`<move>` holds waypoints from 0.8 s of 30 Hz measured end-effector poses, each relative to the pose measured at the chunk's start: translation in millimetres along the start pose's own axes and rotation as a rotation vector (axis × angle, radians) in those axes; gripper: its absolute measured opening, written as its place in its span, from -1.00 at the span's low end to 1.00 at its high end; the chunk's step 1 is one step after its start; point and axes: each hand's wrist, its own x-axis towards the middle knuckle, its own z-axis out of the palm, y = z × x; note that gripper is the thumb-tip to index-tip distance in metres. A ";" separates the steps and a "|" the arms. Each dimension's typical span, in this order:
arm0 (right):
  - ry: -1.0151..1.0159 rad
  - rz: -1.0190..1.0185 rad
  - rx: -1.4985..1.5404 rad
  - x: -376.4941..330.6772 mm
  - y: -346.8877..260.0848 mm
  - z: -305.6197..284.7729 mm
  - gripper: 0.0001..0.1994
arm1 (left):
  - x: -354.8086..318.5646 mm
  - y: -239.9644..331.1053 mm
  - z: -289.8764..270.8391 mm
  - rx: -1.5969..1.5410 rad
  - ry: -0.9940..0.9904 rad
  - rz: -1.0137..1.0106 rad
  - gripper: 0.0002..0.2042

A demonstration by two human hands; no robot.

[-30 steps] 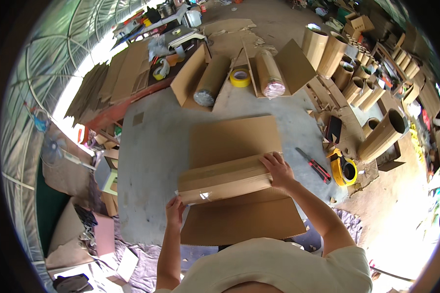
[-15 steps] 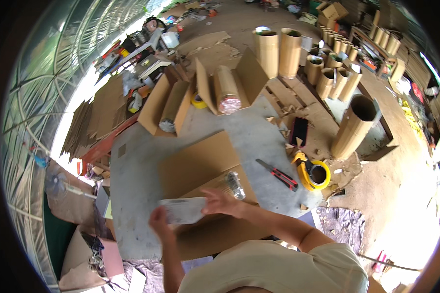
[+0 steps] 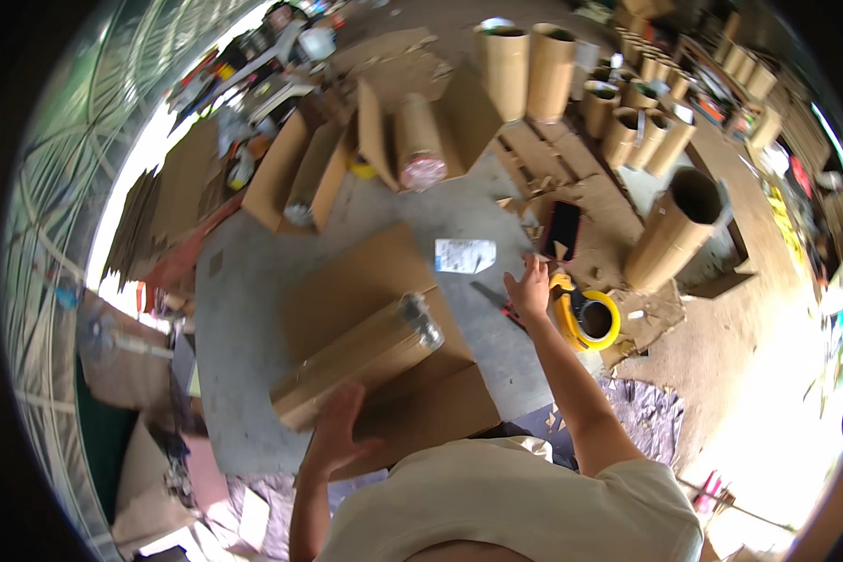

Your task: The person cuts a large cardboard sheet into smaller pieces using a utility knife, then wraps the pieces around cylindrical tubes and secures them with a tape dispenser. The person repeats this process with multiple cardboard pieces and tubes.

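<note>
A brown paper-wrapped tube (image 3: 351, 361) with clear film bunched at its end lies slantwise on an unfolded cardboard box (image 3: 347, 281). Beside the tube's near side is my left hand (image 3: 340, 433), thumb and fingers spread, holding nothing; whether it touches the tube I cannot tell. My right hand (image 3: 531, 288) reaches over the grey table (image 3: 239, 347), fingers apart, just left of a yellow tape dispenser (image 3: 590, 318). Partly behind that hand and wrist lies a red and black utility knife (image 3: 512, 314). A white printed label (image 3: 465, 256) rests on the table beyond the knife.
A phone (image 3: 562, 230) lies on cardboard scraps beyond the dispenser. Two open boxes with wrapped tubes (image 3: 420, 140) stand at the table's far side. Tall brown cylinders (image 3: 506, 75) rise behind, and another open cylinder (image 3: 674, 229) stands at right.
The label, formerly between both hands, now lies on the table farther off. My right hand has moved right toward the knife and dispenser. My left hand has lowered beside the tube.
</note>
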 end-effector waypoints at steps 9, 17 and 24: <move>-0.818 -0.607 0.295 -55.8 -118.7 31.8 0.01 | -64.1 14.9 103.9 0.224 0.339 -0.237 -0.62; -0.979 -0.849 -0.281 -35.0 -176.7 56.4 0.04 | -63.1 5.1 50.5 0.175 0.463 -0.082 -0.78; -0.972 -0.973 -0.211 -81.6 -158.7 40.0 -0.14 | -68.0 -0.5 33.7 0.058 0.105 -0.212 -0.83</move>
